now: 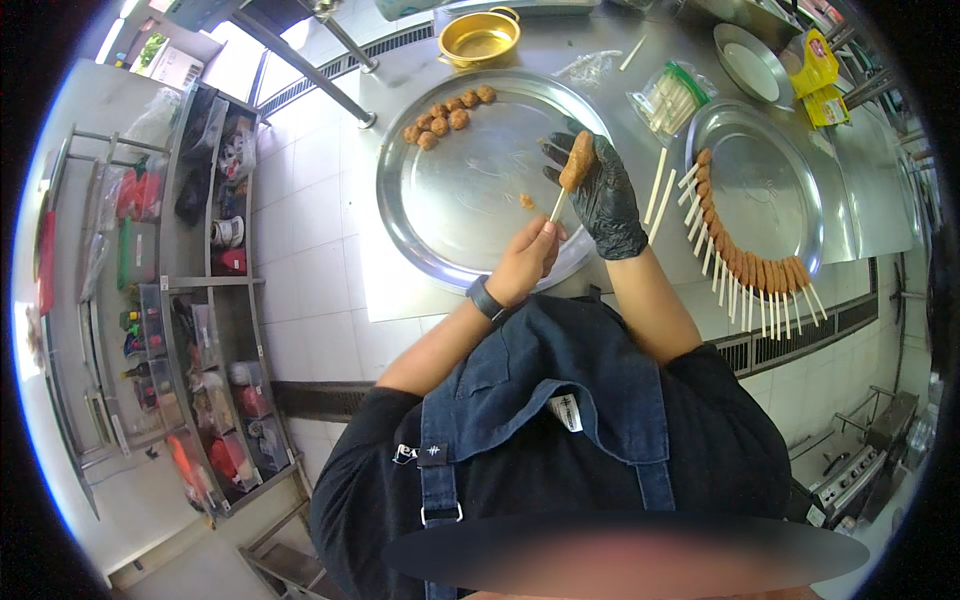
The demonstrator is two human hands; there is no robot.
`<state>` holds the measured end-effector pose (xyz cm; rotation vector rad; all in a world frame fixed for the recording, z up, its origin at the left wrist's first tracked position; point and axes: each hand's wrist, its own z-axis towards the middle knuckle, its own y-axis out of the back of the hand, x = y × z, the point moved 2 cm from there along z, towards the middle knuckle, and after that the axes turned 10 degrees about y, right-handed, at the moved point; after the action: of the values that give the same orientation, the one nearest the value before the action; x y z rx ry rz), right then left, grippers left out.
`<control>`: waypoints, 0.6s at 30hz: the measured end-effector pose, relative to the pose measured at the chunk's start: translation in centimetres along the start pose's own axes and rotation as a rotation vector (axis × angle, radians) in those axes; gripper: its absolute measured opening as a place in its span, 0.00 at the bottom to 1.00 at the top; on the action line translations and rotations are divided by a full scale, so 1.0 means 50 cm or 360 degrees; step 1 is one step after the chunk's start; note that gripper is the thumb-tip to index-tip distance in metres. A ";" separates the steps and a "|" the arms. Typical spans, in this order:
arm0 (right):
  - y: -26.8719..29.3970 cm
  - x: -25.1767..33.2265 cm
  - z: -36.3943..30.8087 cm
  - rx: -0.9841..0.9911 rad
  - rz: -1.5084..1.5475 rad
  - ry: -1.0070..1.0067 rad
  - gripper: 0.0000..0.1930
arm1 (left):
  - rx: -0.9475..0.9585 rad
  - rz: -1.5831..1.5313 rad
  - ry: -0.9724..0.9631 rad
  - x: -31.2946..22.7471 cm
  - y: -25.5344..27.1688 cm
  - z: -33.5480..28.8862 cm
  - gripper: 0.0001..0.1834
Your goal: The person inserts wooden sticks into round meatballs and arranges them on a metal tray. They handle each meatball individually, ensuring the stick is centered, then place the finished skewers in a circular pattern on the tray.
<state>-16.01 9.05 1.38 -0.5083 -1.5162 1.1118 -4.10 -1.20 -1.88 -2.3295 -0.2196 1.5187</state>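
My bare left hand (pixel 530 262) grips the lower part of a pale wooden stick. On its upper end is a long, brown lump of minced meat, making a meat skewer (pixel 577 163). Against the meat lies my right hand (pixel 610 205), in a black glove, with fingers partly spread behind it; their exact contact is partly hidden. Both hands are over a large round metal tray (pixel 470 205). Several meat balls (pixel 439 124) sit at its far left, and a small meat scrap (pixel 526 201) lies near my left hand.
At right, a second metal tray (pixel 765 185) carries a curved row of finished-looking meat skewers (pixel 745 265). Loose sticks (pixel 659 190) lie between the trays, near a bag of sticks (pixel 670 100). A golden pot (pixel 478 40) and metal bowl (pixel 750 62) stand farther back. Shelving (pixel 215 285) rises at left.
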 end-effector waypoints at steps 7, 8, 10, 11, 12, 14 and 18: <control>0.038 0.058 -0.021 -0.0158 -0.0210 0.0016 0.11 | 0.0266 -0.0079 0.0153 0.004 -0.080 0.038 0.14; 0.047 0.059 -0.020 -0.0158 -0.0273 0.0090 0.10 | 0.0289 -0.0111 0.0185 0.007 -0.087 0.041 0.14; 0.066 0.056 -0.021 -0.0241 -0.0475 0.0254 0.09 | 0.0301 -0.0183 0.0190 0.012 -0.099 0.052 0.14; 0.077 0.062 -0.027 -0.0131 -0.0463 0.0083 0.14 | 0.0299 -0.0208 0.0216 0.017 -0.104 0.055 0.14; 0.086 0.065 -0.030 -0.0127 -0.0501 0.0104 0.15 | 0.0294 -0.0221 0.0202 0.020 -0.110 0.058 0.14; 0.096 0.076 -0.031 -0.0092 -0.0587 0.0147 0.17 | 0.0266 -0.0222 0.0210 0.027 -0.119 0.062 0.14; 0.088 0.097 -0.026 0.0134 0.0050 -0.0174 0.21 | 0.0304 -0.0399 0.0270 0.030 -0.132 0.071 0.13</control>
<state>-17.25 15.47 0.05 -0.4204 -1.5530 1.2393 -6.28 6.13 -2.01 -2.1723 -0.2964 1.1639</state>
